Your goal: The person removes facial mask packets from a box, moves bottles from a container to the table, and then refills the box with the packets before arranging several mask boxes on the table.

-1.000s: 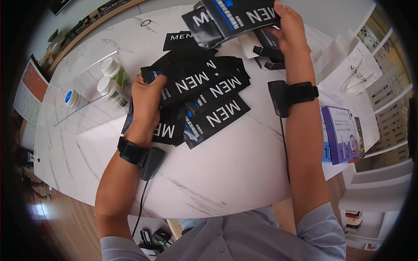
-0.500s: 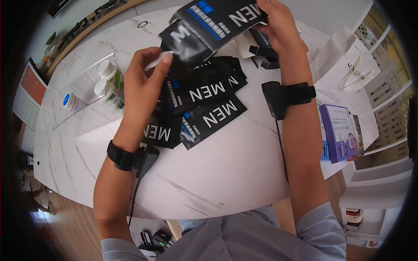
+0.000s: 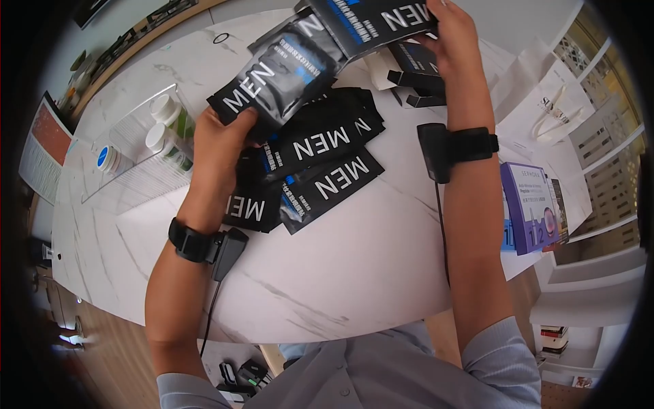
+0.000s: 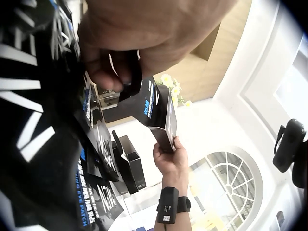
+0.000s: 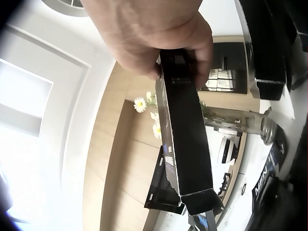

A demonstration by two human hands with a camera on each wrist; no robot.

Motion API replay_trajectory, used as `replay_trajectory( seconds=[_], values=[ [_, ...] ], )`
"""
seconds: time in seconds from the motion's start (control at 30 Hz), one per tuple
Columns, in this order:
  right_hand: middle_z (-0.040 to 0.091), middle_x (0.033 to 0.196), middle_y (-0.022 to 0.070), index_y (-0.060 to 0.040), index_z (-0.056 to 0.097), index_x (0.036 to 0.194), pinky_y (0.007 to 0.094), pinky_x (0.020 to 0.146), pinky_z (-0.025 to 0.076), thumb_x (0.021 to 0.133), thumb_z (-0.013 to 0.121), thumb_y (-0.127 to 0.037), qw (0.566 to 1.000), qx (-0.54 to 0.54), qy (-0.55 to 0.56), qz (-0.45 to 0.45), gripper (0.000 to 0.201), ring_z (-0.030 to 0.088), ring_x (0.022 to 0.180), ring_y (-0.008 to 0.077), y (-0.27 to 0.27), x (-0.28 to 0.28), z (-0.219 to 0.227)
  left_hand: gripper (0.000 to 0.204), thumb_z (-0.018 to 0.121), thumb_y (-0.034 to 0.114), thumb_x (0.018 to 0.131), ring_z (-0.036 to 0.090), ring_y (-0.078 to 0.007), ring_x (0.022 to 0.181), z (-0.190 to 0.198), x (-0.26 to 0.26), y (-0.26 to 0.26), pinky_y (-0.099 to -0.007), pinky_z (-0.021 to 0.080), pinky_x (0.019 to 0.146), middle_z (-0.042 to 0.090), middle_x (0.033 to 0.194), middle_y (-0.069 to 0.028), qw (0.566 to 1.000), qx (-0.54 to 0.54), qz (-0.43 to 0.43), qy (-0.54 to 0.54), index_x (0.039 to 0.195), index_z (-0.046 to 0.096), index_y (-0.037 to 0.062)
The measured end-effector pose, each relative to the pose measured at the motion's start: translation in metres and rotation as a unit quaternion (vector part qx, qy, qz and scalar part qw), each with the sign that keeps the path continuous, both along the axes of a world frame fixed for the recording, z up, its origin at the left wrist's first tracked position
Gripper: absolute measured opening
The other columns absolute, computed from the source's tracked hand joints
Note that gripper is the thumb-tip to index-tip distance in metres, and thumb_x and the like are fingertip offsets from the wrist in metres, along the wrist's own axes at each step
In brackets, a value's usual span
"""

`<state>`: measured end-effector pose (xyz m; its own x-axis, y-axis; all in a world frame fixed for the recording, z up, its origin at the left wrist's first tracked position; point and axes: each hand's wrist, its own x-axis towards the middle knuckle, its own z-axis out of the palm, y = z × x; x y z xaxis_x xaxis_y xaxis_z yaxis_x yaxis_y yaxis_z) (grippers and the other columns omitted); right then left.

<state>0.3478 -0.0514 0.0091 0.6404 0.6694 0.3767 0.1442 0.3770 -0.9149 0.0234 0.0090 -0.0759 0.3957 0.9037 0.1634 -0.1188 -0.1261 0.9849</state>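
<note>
My left hand point(image 3: 221, 146) pinches the corner of a black MEN sachet point(image 3: 283, 71) between thumb and fingers. The sachet is tilted above a pile of similar black sachets point(image 3: 327, 146), its far end at the box. In my right hand point(image 3: 460, 41) is a black MEN box point(image 3: 375, 24), held up at its right end over the far side of the table. The right wrist view shows the box point(image 5: 185, 125) gripped by its end between thumb and fingers, with an open flap at the other end and a sachet end just beyond it.
Black boxes point(image 3: 415, 78) lie behind the pile near my right hand. A clear tray point(image 3: 136, 146) with white bottles point(image 3: 163, 140) stands at the left. At the right are a purple box point(image 3: 531, 208) and a white paper bag point(image 3: 552, 109). A black ring point(image 3: 221, 38) lies at the back.
My left hand let go of a sachet on the pile, rose to the box's open end, and now holds another sachet there, drawn down and left. The box moved left, then back right.
</note>
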Motion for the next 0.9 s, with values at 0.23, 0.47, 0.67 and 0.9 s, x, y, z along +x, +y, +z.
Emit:
replay_trajectory(
  seconds=[0.23,0.47,0.67,0.9],
  values=[
    [0.066,0.086,0.0017,-0.0073,0.065,0.102,0.0355,0.07,0.058,0.104,0.056,-0.032,0.997,0.01,0.014,-0.073,0.026,0.065,0.076,0.0147,-0.016,0.035,0.004,0.062,0.07,0.002,0.08,0.066,-0.0201,0.105,-0.006,-0.001,0.003,-0.0297,0.056,0.079,0.062,0.123,-0.0142,0.986,0.082,0.119,0.083,0.138,0.049,-0.0033],
    [0.066,0.085,0.0024,-0.005,0.065,0.104,0.0323,0.064,0.058,0.105,0.057,-0.029,0.998,0.042,0.019,-0.035,0.025,0.065,0.073,0.0136,0.003,0.014,0.002,0.064,0.068,0.006,0.084,0.054,-0.0273,0.132,-0.011,-0.004,0.013,-0.0344,0.05,0.101,0.055,0.139,-0.0212,0.978,0.142,0.125,0.083,0.143,0.047,-0.0015],
    [0.067,0.083,0.0022,-0.0043,0.065,0.105,0.0289,0.061,0.057,0.106,0.055,-0.026,0.994,0.102,-0.011,-0.03,0.024,0.065,0.069,0.012,0.008,-0.003,0.002,0.06,0.072,0.02,0.095,0.06,-0.0252,0.124,-0.018,0.002,0.011,-0.0365,0.049,0.103,0.061,0.133,-0.0229,0.985,0.135,0.096,0.049,0.143,0.046,-0.0044],
    [0.067,0.084,0.0005,-0.0063,0.065,0.105,0.0256,0.058,0.054,0.106,0.055,-0.031,0.995,-0.032,-0.008,0.099,0.026,0.066,0.069,0.011,0.019,-0.021,-0.014,0.065,0.075,0.019,0.094,0.067,-0.0176,0.099,-0.009,0.003,0.005,-0.0276,0.053,0.085,0.067,0.114,-0.0182,0.99,0.073,0.118,0.035,0.145,0.043,-0.0044]
  ],
)
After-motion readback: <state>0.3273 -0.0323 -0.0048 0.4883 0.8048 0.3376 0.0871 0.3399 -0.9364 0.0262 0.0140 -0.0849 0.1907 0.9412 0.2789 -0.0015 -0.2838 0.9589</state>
